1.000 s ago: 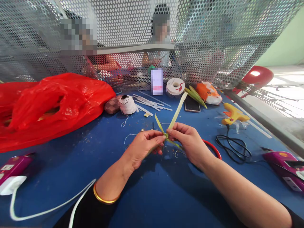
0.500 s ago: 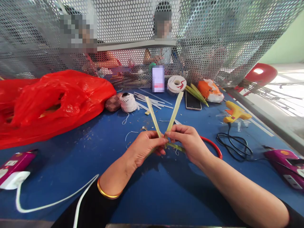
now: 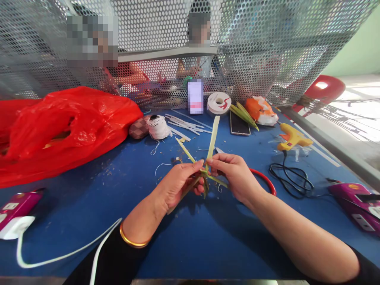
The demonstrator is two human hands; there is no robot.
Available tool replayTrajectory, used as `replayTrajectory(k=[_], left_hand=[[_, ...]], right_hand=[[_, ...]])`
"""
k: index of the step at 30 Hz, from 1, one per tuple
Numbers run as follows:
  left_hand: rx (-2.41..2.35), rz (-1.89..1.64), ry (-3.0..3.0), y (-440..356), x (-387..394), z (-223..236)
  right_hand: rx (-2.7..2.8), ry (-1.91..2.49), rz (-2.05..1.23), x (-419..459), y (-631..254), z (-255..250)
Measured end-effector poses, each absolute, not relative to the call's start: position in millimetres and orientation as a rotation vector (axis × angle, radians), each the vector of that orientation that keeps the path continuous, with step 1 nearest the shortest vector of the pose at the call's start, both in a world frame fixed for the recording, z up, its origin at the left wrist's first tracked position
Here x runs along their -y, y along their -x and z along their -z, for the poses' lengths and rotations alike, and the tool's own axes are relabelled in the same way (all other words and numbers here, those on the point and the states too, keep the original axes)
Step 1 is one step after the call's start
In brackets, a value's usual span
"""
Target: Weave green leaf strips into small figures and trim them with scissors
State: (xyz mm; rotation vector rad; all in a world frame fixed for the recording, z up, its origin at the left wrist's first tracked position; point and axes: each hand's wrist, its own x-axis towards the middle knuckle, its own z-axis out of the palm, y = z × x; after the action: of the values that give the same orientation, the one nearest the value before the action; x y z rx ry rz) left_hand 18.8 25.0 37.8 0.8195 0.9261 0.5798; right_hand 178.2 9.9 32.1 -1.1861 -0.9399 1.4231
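Observation:
Between my hands are pale green leaf strips (image 3: 213, 136), crossed and folded over one another above the table. My left hand (image 3: 181, 180) pinches the crossing point with the thumb on top, and darker strip ends hang out below its fingers. My right hand (image 3: 230, 168) is closed, thumb and forefinger gripping the base of the upright strip. Another strip slants up to the left, and one runs under my right hand. Scissors with a red handle (image 3: 265, 180) lie behind my right hand, mostly covered by it.
On the blue table (image 3: 184, 245) are a red plastic bag (image 3: 74, 118), white string spool (image 3: 158, 127), glue sticks (image 3: 187, 124), ribbon roll (image 3: 219, 103), phone (image 3: 240, 124) under leaves, yellow glue gun (image 3: 293, 137) and purple power strips (image 3: 358, 202). Behind a perforated metal screen (image 3: 154, 27) sit other people.
The left strip has tipped lower and further left, while the right one stands more upright. My left hand has turned, so the crossing and the hanging ends show more.

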Motion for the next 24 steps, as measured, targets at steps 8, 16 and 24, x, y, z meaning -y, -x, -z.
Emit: replayTrajectory(k=[8,16,24], left_hand=[[-0.979,-0.572,-0.845,-20,-25,-40],[-0.996,-0.559,-0.888,-19,-25,-40],[-0.972,-0.493,-1.162,-21,-23,-37]], right_hand=[[0.96,1.205,-1.378,-10,-177,-30],[1.146,1.378,-1.25,-14,-183,-29],[1.7,1.385,-0.569,-17,-199,-40]])
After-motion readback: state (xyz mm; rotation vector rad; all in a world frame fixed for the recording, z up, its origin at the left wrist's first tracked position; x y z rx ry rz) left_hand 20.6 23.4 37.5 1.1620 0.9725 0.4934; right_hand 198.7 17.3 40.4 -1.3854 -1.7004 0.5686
